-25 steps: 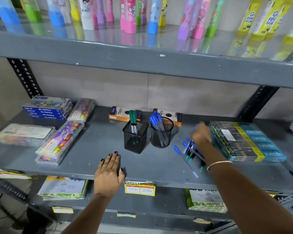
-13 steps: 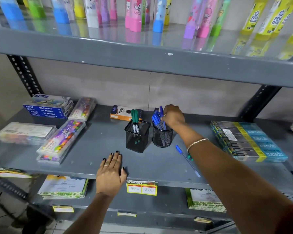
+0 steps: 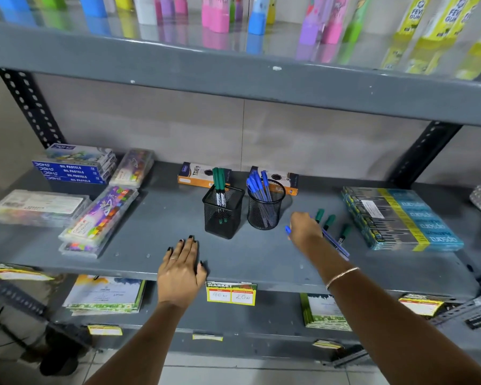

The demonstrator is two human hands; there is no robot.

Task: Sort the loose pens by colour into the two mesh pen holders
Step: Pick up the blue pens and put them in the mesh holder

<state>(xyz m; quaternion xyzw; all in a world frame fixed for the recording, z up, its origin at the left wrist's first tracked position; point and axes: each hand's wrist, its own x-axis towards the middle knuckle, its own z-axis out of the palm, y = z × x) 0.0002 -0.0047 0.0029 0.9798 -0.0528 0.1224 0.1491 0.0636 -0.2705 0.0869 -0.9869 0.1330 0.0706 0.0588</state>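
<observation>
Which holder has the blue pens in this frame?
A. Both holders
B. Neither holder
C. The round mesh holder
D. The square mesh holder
C: the blue pens stand in the round mesh holder, while the square mesh holder beside it has only green pens.

You've got open shelf (image 3: 156, 218) between the marker packs (image 3: 99, 218) on the left and the square holder (image 3: 223, 212). The round holder (image 3: 265, 208) sits just beside it, so that gap's tight. Toward the right edge, loose green pens (image 3: 328, 221) and a boxed stack (image 3: 400, 218) crowd things. The upper shelf (image 3: 233, 79) limits headroom.
</observation>
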